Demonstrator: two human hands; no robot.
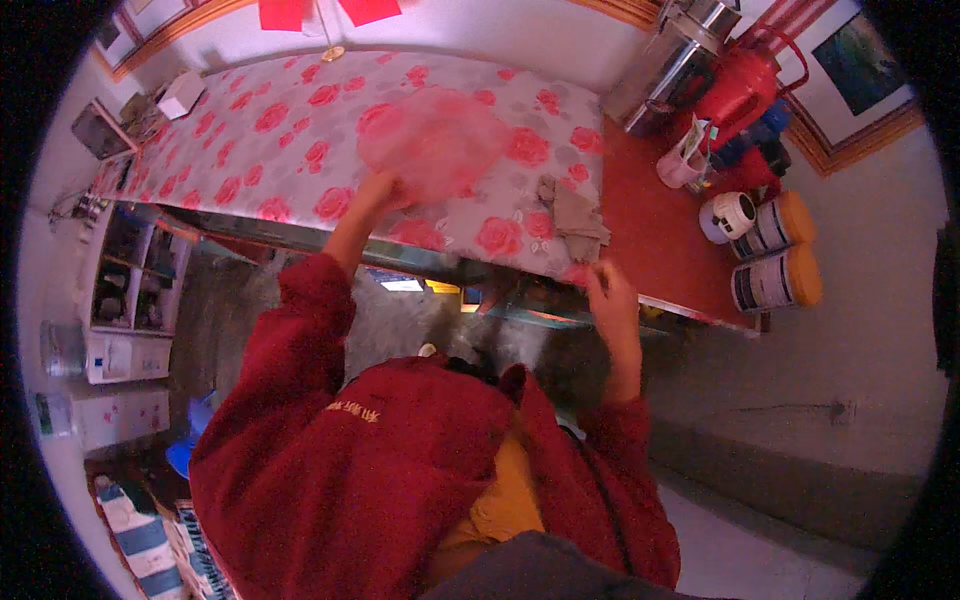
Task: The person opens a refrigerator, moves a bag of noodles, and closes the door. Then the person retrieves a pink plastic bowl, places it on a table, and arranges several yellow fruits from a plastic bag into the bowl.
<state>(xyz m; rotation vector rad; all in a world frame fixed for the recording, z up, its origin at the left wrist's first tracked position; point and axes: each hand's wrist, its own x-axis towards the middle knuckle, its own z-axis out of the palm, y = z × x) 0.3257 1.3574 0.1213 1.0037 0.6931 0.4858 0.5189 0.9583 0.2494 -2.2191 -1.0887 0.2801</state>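
A blurred, translucent pink sheet, perhaps a plastic bag (442, 142), spreads over the rose-patterned tablecloth (285, 161). My left hand (386, 189) grips its near left edge. At the table's front edge, my right hand (611, 289) has its fingers bent around a small pink bit at the tablecloth's corner; whether this belongs to the cloth or to something else cannot be told. A crumpled grey-brown cloth (577, 221) lies on the tablecloth just beyond my right hand.
On the red tabletop (652, 217) at right stand a steel thermos (675, 71), a red jug (739, 90), a pink cup with toothbrushes (681, 165), a white jar (726, 217) and yellow-lidded tubs (776, 281). A white box (181, 95) and a shelf unit (135, 277) are at left.
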